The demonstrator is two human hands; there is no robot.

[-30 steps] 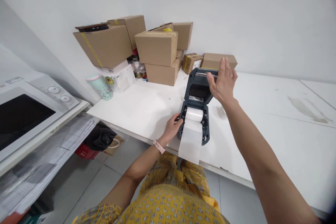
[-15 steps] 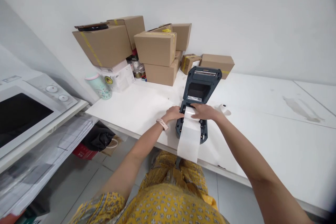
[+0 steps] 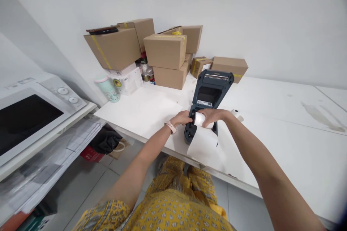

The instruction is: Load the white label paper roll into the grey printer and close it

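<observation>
Lid's (image 3: 214, 88) up, and the roll (image 3: 200, 118) sits skewed in the printer (image 3: 206, 103) by the surface's (image 3: 143, 115) front edge, not clear of it. Right hand's (image 3: 213, 115) grip is wrapped round the roll; left hand (image 3: 183, 117) touches the printer's left side, can't tell how tight. Half a second ago the roll was straighter, the strip (image 3: 202, 144) hung lower.
</observation>
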